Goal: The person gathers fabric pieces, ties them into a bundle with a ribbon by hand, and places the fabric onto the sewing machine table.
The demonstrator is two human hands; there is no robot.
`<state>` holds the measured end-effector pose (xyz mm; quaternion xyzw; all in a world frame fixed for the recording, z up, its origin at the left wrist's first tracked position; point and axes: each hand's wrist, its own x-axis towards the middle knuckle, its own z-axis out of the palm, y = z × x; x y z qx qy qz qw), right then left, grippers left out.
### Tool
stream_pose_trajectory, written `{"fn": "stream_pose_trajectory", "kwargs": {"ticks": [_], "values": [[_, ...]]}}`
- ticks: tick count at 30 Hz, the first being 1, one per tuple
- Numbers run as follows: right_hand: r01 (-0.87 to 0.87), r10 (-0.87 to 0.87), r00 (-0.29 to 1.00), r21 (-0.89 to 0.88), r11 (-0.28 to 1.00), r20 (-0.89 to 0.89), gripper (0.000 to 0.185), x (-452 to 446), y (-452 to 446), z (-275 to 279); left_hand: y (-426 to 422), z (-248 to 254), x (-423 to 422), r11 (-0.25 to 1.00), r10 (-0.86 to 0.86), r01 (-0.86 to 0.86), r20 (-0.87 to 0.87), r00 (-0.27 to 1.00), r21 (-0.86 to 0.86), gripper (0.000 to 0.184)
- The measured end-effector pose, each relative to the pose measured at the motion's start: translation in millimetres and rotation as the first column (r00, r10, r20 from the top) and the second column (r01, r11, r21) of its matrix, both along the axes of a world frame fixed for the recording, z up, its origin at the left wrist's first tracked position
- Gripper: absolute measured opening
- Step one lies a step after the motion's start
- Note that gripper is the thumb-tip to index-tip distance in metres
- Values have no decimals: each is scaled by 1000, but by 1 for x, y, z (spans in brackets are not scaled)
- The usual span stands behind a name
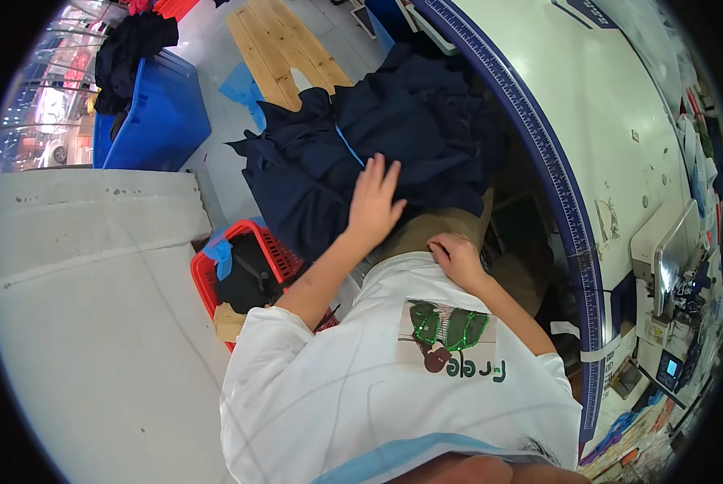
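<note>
My left hand [374,202] lies with fingers spread on a large bundle of dark navy cloth [426,113]. A thin light-blue strip [349,147] crosses the bundle just beyond the fingertips. My right hand [458,256] rests at my lap on the olive-brown trousers [426,230], apart from the bundle. Its fingers are curled in, and nothing shows in them. The bundle is gathered in many folds and spreads in front of my knees.
A white table [595,105] with a blue ruler-marked edge curves along the right, carrying a sewing machine [664,250]. A red basket [204,282] stands left, beside a pale ledge [95,323]. Beyond are a blue bin [164,113] with dark cloth and a wooden bench [285,44].
</note>
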<state>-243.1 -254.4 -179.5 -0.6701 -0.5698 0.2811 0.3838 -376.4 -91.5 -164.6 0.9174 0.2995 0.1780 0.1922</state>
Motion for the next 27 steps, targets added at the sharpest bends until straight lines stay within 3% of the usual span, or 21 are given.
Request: {"fn": "stream_pose_trajectory", "kwargs": {"ticks": [4, 10, 11, 14, 16, 21, 27], "values": [[-23, 23, 999, -15, 1000, 23, 7, -2, 2, -1, -25, -2, 1, 997, -24, 29, 62, 998, -67, 69], [-42, 43, 998, -20, 999, 55, 7, -3, 3, -2, -14, 6, -14, 983, -132, 167, 347, 929, -72, 34], [-41, 43, 997, -22, 999, 59, 7, -4, 3, -3, -9, 6, -17, 989, -75, 119, 383, 921, -93, 24], [-37, 38, 997, -27, 999, 65, 7, -5, 4, -4, 8, 4, -27, 986, 151, -119, 329, 932, -115, 35], [-33, 35, 997, -30, 999, 69, 7, -6, 5, -4, 18, -4, -33, 959, 273, -281, 162, 948, 31, 53], [-52, 56, 996, -48, 997, 71, 7, -9, 7, -2, 28, -7, -19, 904, 426, -420, -116, 897, 73, 47], [-140, 140, 990, 18, 990, 10, 13, -30, 44, 9, 55, -21, -30, 959, 283, -283, -20, 959, -2, 30]]}}
